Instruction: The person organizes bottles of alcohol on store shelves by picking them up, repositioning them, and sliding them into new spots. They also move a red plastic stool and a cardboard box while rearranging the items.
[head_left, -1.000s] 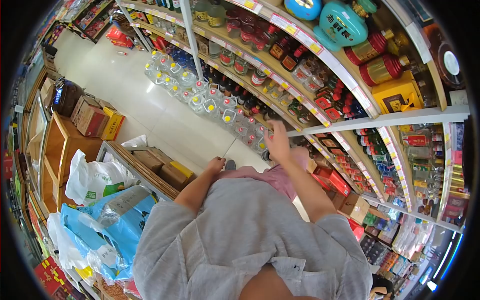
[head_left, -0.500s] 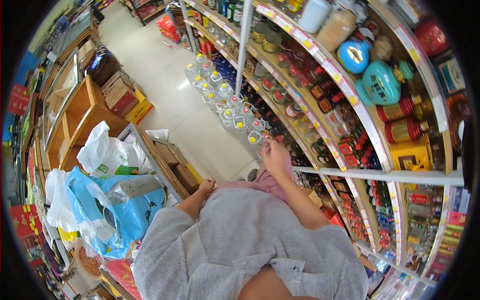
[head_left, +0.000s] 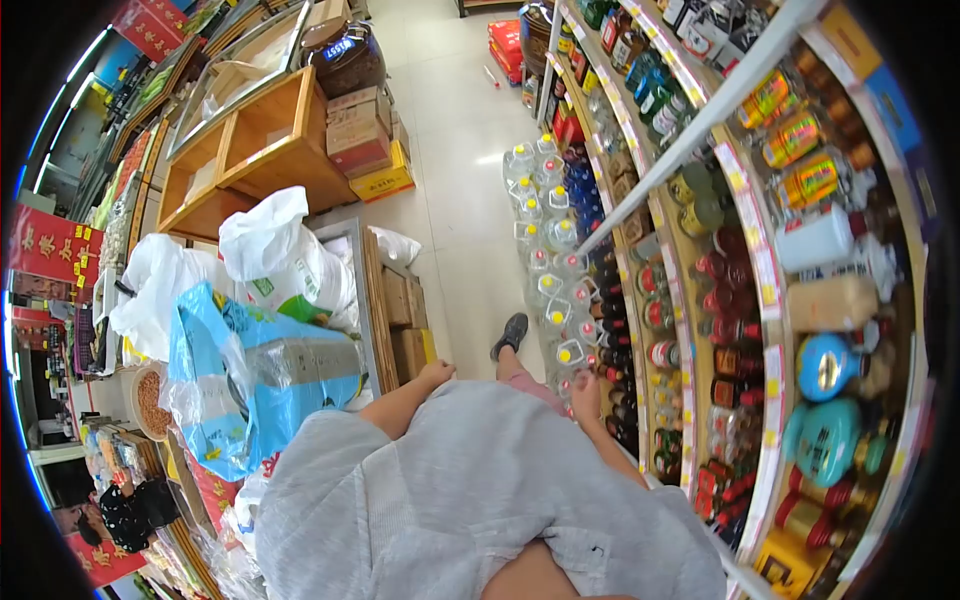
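Observation:
My left hand hangs in front of my body with its fingers curled in and nothing showing in them. It is nearest to the stacked cardboard boxes beside the counter. On the other side my right hand is loosely closed, with nothing seen in it. It overlaps the near end of the rows of clear plastic jugs with yellow and red caps, which stand on the floor along the shelf. My foot in a dark shoe is forward on the tiles.
Shelves of bottles line the right side behind a slanting metal post. To the left, a blue plastic bag and a white bag lie on a counter. Ahead are a wooden cabinet, cartons and the tiled aisle.
The view has turned left and moved forward. My right hand has dropped back from the near jug caps, and my foot now shows ahead. The bags stay on the counter.

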